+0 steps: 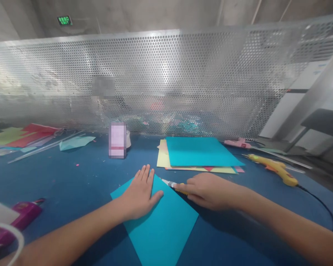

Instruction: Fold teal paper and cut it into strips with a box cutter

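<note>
Blue tabletop sits in front of a metal screen full of little holes. The left hand lies flat, fingers a bit spread and thumb out wide, on a blue paper sheet. Just right of those fingers, the right hand pinches a yellow craft knife, its tip by the sheet's edge; I can't tell if they touch. It looks like the cutting part, so the next move seems to need flat paper and a steady knife. Past the right fingers are a paper stack and a yellow glue gun.
</note>
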Demonstrator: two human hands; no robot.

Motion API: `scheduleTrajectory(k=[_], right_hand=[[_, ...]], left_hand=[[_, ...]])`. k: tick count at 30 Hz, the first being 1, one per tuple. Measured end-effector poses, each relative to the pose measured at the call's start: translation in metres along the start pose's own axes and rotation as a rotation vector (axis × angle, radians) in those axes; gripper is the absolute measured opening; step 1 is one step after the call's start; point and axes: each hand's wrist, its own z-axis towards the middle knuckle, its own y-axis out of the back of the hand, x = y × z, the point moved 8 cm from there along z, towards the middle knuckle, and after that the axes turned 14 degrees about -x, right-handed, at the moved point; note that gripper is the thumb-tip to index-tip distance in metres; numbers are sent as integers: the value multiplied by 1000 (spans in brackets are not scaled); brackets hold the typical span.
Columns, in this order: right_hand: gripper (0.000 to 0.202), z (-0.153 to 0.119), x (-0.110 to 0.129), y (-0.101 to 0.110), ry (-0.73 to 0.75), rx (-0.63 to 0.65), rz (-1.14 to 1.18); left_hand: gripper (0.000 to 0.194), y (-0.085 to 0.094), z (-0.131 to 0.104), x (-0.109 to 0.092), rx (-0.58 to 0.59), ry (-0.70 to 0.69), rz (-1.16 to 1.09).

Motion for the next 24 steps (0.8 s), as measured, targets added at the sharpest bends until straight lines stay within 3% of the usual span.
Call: scheduleTrajectory(k=[11, 24], right_hand=[[45, 24, -5, -5, -22, -20, -77], [42, 52, -6, -6, -68, -29, -11]], left_hand=[[86, -1, -1, 0, 29, 10, 27], [84, 1, -1, -1, 19, 8, 25]])
